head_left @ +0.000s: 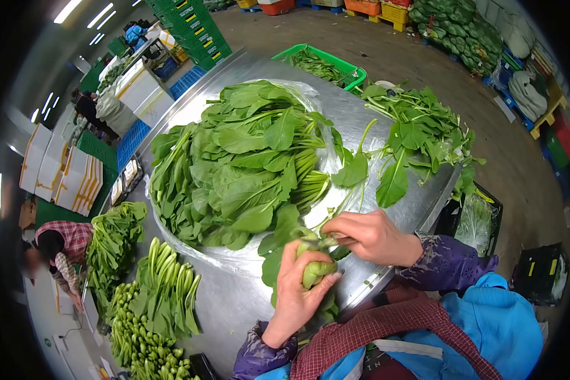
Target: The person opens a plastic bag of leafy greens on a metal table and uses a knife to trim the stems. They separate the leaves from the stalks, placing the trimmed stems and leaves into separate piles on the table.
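The left hand grips a leafy stalk, the right hand pinches it, heaped greens behind.

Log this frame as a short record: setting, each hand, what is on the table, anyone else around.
setting: produce hall, steel table
left hand: wrapped around the stem end of a leafy green bunch
right hand: fingers curled at the bunch's upper end; what they pinch is unclear
table centre: large heap of greens on clear plastic
table right: smaller leaf pile
far edge: green crate holding greens
near left: stacked greens
others: person in a plaid shirt, bent over at the left
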A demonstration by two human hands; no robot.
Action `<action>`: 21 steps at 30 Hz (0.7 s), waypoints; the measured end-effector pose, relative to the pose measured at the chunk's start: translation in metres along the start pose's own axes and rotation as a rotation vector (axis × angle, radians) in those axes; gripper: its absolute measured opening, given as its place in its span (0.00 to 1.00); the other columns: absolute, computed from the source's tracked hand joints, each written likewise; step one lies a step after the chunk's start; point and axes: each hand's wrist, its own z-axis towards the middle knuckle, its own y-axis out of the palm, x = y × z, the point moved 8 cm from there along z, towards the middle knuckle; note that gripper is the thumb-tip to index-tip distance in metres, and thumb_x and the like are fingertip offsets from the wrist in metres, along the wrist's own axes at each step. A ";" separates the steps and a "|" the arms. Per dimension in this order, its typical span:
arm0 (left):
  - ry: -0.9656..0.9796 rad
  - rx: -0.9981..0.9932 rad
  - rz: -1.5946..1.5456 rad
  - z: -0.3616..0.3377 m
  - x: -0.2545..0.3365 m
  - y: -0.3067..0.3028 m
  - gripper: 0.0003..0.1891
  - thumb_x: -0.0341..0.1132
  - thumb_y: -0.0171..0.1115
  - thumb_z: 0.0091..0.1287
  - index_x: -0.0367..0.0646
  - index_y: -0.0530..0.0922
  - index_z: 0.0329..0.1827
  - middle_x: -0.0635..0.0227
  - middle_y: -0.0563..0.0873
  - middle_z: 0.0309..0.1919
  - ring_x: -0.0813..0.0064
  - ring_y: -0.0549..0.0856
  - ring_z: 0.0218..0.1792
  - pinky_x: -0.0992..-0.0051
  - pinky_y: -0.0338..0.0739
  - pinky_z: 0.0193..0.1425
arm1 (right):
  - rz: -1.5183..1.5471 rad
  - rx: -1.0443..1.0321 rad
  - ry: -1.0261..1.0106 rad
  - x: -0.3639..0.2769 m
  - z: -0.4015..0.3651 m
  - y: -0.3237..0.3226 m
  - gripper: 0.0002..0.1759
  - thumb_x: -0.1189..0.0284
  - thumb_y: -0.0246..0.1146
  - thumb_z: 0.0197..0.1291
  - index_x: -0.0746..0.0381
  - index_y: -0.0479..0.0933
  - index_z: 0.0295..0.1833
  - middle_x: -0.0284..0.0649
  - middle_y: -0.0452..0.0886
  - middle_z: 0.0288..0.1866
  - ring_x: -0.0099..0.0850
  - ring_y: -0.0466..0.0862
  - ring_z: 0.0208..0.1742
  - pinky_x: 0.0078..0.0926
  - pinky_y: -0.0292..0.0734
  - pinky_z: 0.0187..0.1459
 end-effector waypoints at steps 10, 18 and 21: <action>-0.064 -0.078 -0.107 -0.005 0.002 0.004 0.14 0.32 0.73 0.51 0.42 0.78 0.38 0.57 0.75 0.46 0.57 0.76 0.49 0.66 0.70 0.53 | -0.206 0.006 0.270 0.056 -0.023 0.011 0.17 0.72 0.62 0.55 0.64 0.74 0.50 0.41 0.81 0.35 0.37 0.83 0.28 0.29 0.76 0.27; -0.082 0.040 0.039 0.006 -0.012 -0.019 0.21 0.30 0.74 0.46 0.42 0.78 0.45 0.54 0.72 0.50 0.55 0.75 0.51 0.64 0.71 0.54 | 0.835 -0.411 0.562 0.027 -0.029 0.047 0.23 0.61 0.64 0.61 0.64 0.74 0.56 0.35 0.81 0.34 0.18 0.76 0.23 0.20 0.73 0.25; -0.060 -0.001 0.368 0.010 -0.020 -0.033 0.29 0.32 0.74 0.46 0.45 0.76 0.54 0.51 0.72 0.51 0.51 0.75 0.52 0.62 0.72 0.54 | 0.144 -0.365 0.144 0.033 -0.005 0.010 0.12 0.70 0.64 0.56 0.63 0.80 0.45 0.43 0.81 0.26 0.32 0.82 0.26 0.30 0.76 0.29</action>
